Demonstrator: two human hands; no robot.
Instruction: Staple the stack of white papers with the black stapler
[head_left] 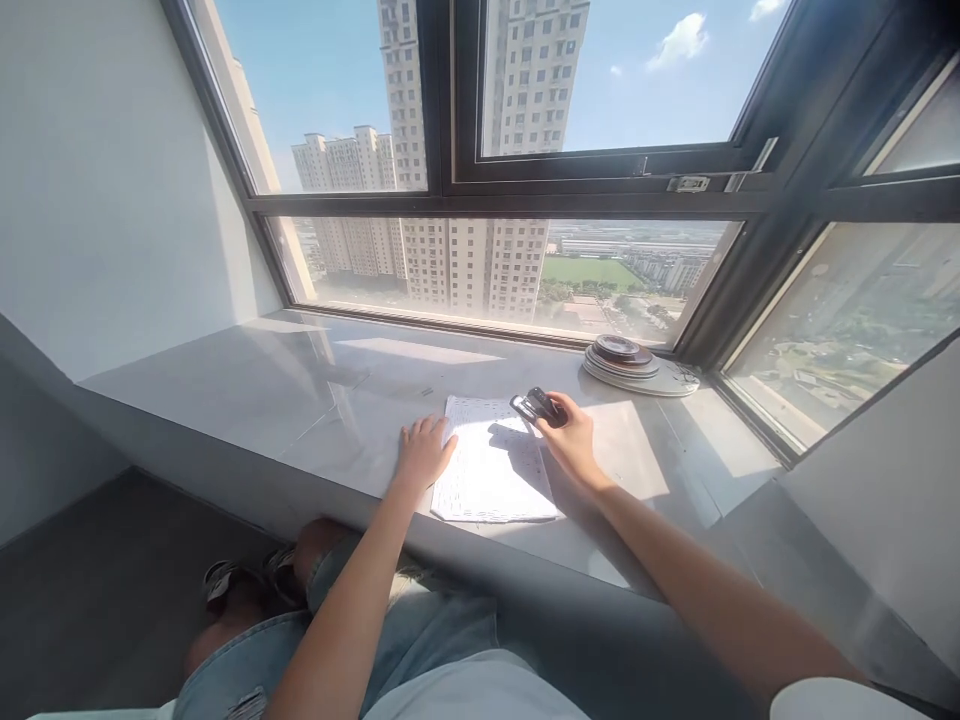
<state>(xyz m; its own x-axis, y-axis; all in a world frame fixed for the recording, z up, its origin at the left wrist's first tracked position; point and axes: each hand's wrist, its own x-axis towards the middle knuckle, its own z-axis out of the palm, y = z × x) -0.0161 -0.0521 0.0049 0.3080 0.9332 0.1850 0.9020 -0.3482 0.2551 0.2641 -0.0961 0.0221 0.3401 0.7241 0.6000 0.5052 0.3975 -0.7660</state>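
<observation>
A stack of written or printed white paper [491, 475] lies on the windowsill in front of me, part of it in bright sun. My left hand [425, 452] rests flat at the stack's left edge, fingers spread, with the thumb touching the paper. Above the upper right corner of the stack, my right hand [571, 436] grips a black hole punch [538, 405] with silver metal parts. It is held off the paper and casts a dark shadow onto the sheets. The fingers behind the punch are partly hidden.
Several stacked plates [628, 366] stand at the back right of the pale tiled windowsill [247, 385], close to the dark window frame [585, 200]. The sill's front edge runs just above my knees. A white wall [112, 190] bounds the left side.
</observation>
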